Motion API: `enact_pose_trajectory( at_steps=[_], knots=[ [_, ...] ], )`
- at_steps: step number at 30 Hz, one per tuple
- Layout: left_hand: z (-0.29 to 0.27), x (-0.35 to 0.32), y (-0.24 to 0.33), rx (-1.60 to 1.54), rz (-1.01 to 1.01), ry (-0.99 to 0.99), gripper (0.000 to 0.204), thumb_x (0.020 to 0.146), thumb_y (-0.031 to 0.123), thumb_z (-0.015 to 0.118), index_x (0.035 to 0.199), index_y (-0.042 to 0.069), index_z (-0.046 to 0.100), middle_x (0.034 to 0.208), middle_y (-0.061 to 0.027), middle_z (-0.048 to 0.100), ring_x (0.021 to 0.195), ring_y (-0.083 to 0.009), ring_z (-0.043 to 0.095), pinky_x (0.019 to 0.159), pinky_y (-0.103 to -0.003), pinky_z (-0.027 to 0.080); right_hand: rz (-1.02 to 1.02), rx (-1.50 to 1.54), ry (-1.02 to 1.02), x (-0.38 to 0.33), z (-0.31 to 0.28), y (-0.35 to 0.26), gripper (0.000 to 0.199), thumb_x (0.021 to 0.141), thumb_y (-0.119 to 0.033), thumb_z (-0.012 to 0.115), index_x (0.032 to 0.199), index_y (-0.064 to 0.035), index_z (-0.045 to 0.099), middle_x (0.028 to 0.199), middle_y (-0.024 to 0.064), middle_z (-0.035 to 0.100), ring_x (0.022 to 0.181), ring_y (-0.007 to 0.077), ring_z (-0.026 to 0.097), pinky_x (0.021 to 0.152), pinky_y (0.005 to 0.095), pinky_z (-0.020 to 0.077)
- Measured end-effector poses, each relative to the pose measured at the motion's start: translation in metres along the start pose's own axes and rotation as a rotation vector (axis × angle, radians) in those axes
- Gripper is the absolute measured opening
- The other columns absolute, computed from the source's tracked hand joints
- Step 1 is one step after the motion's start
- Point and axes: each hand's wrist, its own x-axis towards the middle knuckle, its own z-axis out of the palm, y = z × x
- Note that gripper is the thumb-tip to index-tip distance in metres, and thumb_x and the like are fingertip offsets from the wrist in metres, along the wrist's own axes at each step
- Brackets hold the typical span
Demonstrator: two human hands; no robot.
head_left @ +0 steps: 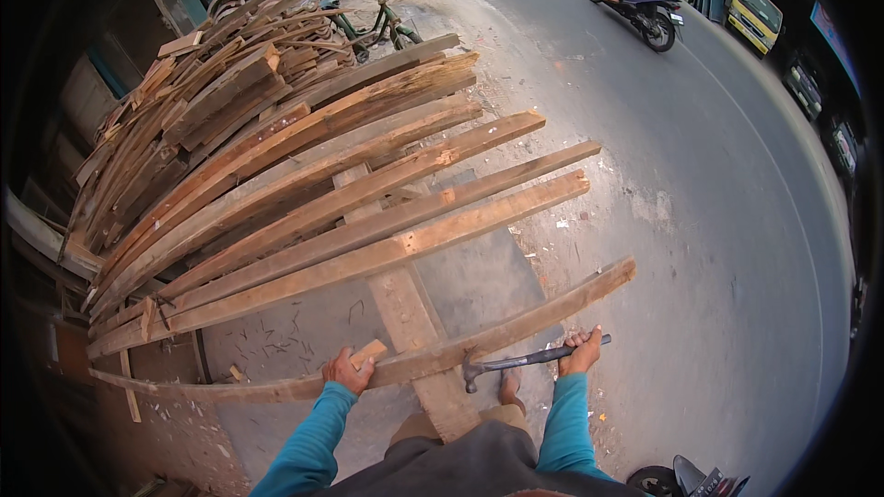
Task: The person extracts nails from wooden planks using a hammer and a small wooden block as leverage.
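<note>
A long, narrow wooden beam lies crosswise in front of me, resting on a wide support plank. My left hand is closed around the beam left of the plank. Beside its thumb sits a small wood block; whether the fingers also hold it I cannot tell. In my right hand is a claw hammer, gripped near the handle's end. The hammer's head points left and is at the beam's near edge, just right of the plank; whether they touch is unclear.
Several long beams lie side by side beyond, with a heap of old timber at far left. Nails are scattered on the grey ground sheet. A green bicycle stands behind. A rider on a motorbike is on the road at right.
</note>
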Motion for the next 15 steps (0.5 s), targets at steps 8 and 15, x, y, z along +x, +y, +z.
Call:
enact_pose_trajectory(
  at_steps=[8,15],
  knots=[
    [-0.004,0.08,0.014,0.048,-0.011,-0.046,0.075,0.083,0.058,0.063,0.129,-0.001,0.062,0.112,-0.0296,0.069,0.108,-0.0456,0.065,0.102,-0.051,0.044,0.048,0.018,0.015,0.048,0.039,0.032,0.031,0.101,-0.037,0.059,0.084,-0.0145,0.045,0.069,-0.0028,0.039,0.053,0.0091,0.038,0.046,0.0253,0.0352],
    [-0.011,0.063,0.012,0.114,-0.115,-0.169,0.076,0.083,0.06,0.063,0.127,-0.002,0.064,0.112,-0.0286,0.07,0.109,-0.0446,0.064,0.104,-0.049,0.043,0.198,-0.044,0.084,0.054,0.032,0.048,0.031,0.101,-0.033,0.055,0.079,-0.0162,0.043,0.063,-0.004,0.037,0.048,0.0085,0.037,0.043,0.0246,0.0344]
  ],
)
